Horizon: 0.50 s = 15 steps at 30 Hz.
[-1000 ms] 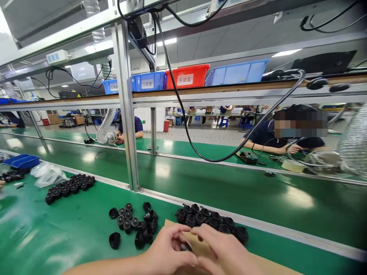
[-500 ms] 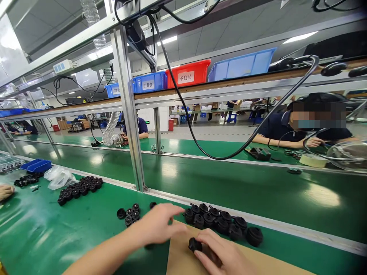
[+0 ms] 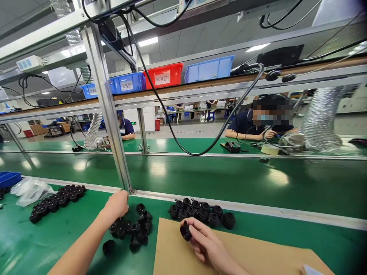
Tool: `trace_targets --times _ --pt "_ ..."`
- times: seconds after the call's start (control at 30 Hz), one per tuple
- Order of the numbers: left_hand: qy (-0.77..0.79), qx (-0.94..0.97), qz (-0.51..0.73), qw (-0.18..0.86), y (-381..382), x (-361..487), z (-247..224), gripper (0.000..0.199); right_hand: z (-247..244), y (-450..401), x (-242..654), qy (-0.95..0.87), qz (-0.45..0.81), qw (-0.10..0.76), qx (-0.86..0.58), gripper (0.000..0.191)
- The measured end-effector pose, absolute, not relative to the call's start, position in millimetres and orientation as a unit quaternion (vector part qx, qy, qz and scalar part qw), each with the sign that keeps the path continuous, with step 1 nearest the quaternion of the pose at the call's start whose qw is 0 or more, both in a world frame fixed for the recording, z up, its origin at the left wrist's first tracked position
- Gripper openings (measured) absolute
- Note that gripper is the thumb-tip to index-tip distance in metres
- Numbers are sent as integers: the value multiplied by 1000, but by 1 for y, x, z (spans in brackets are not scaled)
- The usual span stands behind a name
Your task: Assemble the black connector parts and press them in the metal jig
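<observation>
My right hand (image 3: 205, 240) grips a small black round plastic part (image 3: 185, 231) between thumb and fingers, its hollow side showing. It is above a sheet of brown cardboard (image 3: 169, 252). Off to the left, my left hand (image 3: 117, 206) is closed, knuckles up, over the far edge of a loose group of black plastic parts (image 3: 139, 229). Its fingertips are hidden, so I cannot see what is in them. One more black cap-like part (image 3: 108, 247) lies apart, nearer me. Behind the cardboard stand rows of black parts with small side spouts (image 3: 197, 211).
Another block of black parts (image 3: 57, 202) lies at left beside a clear plastic bag (image 3: 31, 191) and a blue tray (image 3: 10, 178). A metal post (image 3: 110, 110) rises from the bench edge. A black cable (image 3: 169, 122) hangs in front. Across the belt, a person (image 3: 243, 124) works.
My left hand has moved left, from beside the cardboard to the loose parts, and its fingers have closed. My right hand has lifted and turned its part. The view has swung right.
</observation>
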<state>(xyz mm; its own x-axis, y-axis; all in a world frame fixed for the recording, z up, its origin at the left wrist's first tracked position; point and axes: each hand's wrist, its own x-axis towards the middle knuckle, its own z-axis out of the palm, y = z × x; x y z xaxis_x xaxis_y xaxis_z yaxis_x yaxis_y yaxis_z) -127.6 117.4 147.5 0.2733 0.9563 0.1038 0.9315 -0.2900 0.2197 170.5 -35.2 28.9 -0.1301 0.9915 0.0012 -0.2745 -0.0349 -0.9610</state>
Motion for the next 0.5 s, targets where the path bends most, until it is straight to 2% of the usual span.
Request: trace_targets --times 0.13,0.33,0.5 --pt "513 848 119 62 79 -94 150 35 27 -31 174 -415 621 554 -367 50" --pt "330 899 167 233 9 -37 82 47 20 -32 173 -422 569 592 -384 50" --pt "378 823 244 346 8 -31 50 67 21 -36 176 -480 483 597 -424 48"
